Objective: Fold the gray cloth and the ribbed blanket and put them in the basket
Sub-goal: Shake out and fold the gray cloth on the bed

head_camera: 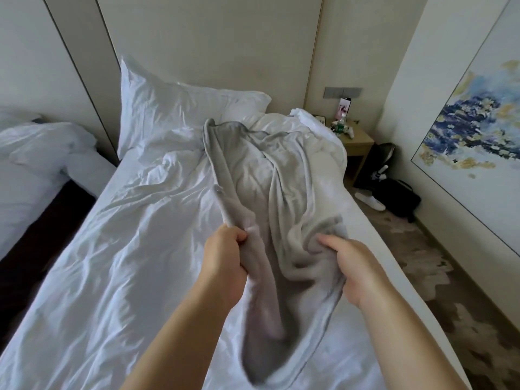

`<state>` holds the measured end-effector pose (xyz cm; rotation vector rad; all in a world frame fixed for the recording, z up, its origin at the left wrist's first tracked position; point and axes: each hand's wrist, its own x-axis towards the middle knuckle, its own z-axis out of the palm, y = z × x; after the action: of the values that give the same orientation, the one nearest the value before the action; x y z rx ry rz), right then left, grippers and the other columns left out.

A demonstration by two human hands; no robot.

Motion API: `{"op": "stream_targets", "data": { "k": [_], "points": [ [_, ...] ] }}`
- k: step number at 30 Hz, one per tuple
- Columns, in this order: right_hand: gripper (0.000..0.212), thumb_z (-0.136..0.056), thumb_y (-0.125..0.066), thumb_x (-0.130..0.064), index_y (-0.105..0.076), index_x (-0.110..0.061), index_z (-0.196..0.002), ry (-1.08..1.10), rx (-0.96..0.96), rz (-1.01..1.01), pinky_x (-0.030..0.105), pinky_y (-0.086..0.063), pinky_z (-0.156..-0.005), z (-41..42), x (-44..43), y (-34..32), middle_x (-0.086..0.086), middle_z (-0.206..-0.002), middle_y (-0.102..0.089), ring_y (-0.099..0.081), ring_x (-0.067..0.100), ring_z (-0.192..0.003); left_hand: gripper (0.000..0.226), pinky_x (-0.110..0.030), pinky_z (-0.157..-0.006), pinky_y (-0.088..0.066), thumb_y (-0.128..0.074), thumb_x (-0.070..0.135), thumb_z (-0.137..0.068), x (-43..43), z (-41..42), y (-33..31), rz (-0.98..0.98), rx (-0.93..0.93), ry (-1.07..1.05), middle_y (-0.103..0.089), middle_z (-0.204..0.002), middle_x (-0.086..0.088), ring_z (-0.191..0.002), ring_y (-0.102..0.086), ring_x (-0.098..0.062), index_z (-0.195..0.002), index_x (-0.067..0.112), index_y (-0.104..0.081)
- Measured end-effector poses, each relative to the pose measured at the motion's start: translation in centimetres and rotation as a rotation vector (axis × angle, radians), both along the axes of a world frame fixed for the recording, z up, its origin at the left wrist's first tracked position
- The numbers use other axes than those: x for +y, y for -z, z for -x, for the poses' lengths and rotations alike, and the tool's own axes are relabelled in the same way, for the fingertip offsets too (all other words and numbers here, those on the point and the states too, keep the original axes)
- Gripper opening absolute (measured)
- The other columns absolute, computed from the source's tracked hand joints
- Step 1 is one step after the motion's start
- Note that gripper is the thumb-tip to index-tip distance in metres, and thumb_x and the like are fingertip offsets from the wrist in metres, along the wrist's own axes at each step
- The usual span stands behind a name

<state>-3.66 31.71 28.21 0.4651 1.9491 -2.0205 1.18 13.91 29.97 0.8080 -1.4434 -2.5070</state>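
**Evidently soft and light: gray cloth held up by its near end**

The gray cloth (281,187) lies stretched along the right half of the bed (112,249). Its far end is up by the pillow (174,114), and its near end is lifted clear and hangs between both hands. The left hand (225,260) is clenched round a bunched hem, fingers (239,237) curled tight over it. The right hand (354,271) grasps a thick fold, thumb on top and the rest buried in the fabric.

Judging by how it sags and creases, the cloth is fleecy, limp and light, with no stiffness to keep a shape. It should not slip, but it will likely droop wherever it is unsupported. The best hold is probably at the two near corners along the stitched border, pulled apart so that the edge runs straight, not a mid-panel handful like the one on the right. Neither basket nor ribbed blanket shows in this view.
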Motion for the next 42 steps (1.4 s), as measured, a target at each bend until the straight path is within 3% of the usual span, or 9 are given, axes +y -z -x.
{"op": "stream_targets", "data": {
  "k": [5, 10, 15, 19, 25, 33, 37, 39, 42],
  "points": [
    [0.015, -0.081, -0.071, -0.032, -0.075, -0.018, -0.086, 0.052, 0.208, 0.007, 0.035, -0.055, -0.082, 1.3, -0.2, -1.9, 0.008, -0.088, -0.075, -0.071, 0.019, -0.086, 0.033, -0.037, -0.07, -0.045, -0.065, 0.037, -0.086, 0.4, 0.5, -0.3, 0.035, -0.085, 0.134, -0.06, -0.078, -0.014, -0.077, -0.057, -0.028, -0.092, 0.005, -0.066],
    [0.026, -0.075, -0.067, -0.042, -0.072, -0.017, -0.083, -0.156, 0.618, -0.063, 0.03, -0.048, -0.071, 2.3, -1.1, -4.2, 0.009, -0.08, -0.069, -0.066, 0.019, -0.077, 0.022, -0.03, -0.061, -0.054, -0.062, 0.031, -0.09, 0.6, 0.9, 0.1, 0.399, 0.026, 0.053, -0.07, -0.074, -0.009, -0.067, -0.066, -0.018, -0.078, 0.016, -0.073],
    [0.016, -0.086, -0.066, -0.02, -0.074, -0.014, -0.074, -0.255, 0.362, -0.095, 0.038, -0.055, -0.07, 2.4, -3.8, -2.9, 0.02, -0.079, -0.072, -0.071, 0.027, -0.077, 0.017, -0.046, -0.086, -0.055, -0.054, 0.013, -0.09, 0.7, 1.2, 0.1, 0.438, 0.055, 0.159, -0.073, -0.094, -0.012, -0.093, -0.069, -0.028, -0.101, 0.012, -0.066],
    [0.013, -0.083, -0.065, -0.022, -0.073, -0.014, -0.077, -0.416, 0.274, -0.152, 0.037, -0.057, -0.068, 2.2, -5.5, -2.5, 0.012, -0.076, -0.073, -0.071, 0.018, -0.073, 0.025, -0.033, -0.067, -0.056, -0.052, 0.004, -0.08, 0.4, 1.1, 0.1, 0.355, 0.13, 0.264, -0.073, -0.09, -0.015, -0.084, -0.072, -0.027, -0.097, 0.009, -0.07],
    [0.015, -0.085, -0.062, -0.024, -0.065, -0.011, -0.08, -0.462, 0.404, -0.304, 0.043, -0.055, -0.068, 1.7, -6.6, -2.7, 0.01, -0.075, -0.071, -0.069, 0.024, -0.074, 0.024, -0.031, -0.063, -0.056, -0.062, 0.033, -0.09, -0.6, 1.9, 0.2, 0.354, 0.065, 0.233, -0.075, -0.087, -0.012, -0.081, -0.073, -0.023, -0.094, 0.013, -0.073],
    [0.009, -0.088, -0.064, -0.016, -0.071, -0.01, -0.086, 0.021, 0.098, 0.101, 0.033, -0.055, -0.076, 3.2, -3.9, -2.6, 0.014, -0.09, -0.074, -0.071, 0.025, -0.087, 0.026, -0.05, -0.087, -0.053, -0.064, 0.015, -0.088, -0.4, 3.0, 0.5, 0.394, 0.046, 0.342, -0.067, -0.082, -0.024, -0.081, -0.066, -0.036, -0.092, -0.01, -0.064],
    [0.018, -0.089, -0.062, -0.025, -0.06, -0.026, -0.071, 0.614, 0.532, 0.056, 0.022, -0.048, -0.074, 3.3, -1.9, -3.4, -0.01, -0.074, -0.064, -0.064, 0.007, -0.079, 0.029, -0.042, -0.085, -0.054, -0.058, 0.015, -0.092, 0.4, 3.8, 0.4, 0.409, 0.082, 0.445, -0.065, -0.077, -0.027, -0.076, -0.064, -0.029, -0.08, -0.011, -0.063],
    [0.02, -0.088, -0.062, -0.025, -0.056, -0.024, -0.068, 0.437, 0.747, -0.17, 0.016, -0.043, -0.067, 3.0, -2.0, -3.4, -0.009, -0.069, -0.059, -0.057, 0.001, -0.069, 0.026, -0.041, -0.087, -0.056, -0.056, 0.014, -0.093, 0.9, 4.1, 0.3, 0.397, 0.081, 0.462, -0.069, -0.083, -0.026, -0.081, -0.068, -0.032, -0.082, -0.006, -0.068],
    [0.011, -0.085, -0.061, -0.011, -0.069, -0.019, -0.082, -0.312, 0.745, -0.54, 0.021, -0.046, -0.072, 2.3, -4.1, -2.4, -0.004, -0.083, -0.065, -0.059, 0.006, -0.079, 0.022, -0.041, -0.083, -0.058, -0.054, 0.008, -0.088, 1.2, 4.4, 0.5, 0.466, 0.047, 0.437, -0.07, -0.08, -0.021, -0.085, -0.069, -0.035, -0.078, 0.006, -0.073]
  ]
}}
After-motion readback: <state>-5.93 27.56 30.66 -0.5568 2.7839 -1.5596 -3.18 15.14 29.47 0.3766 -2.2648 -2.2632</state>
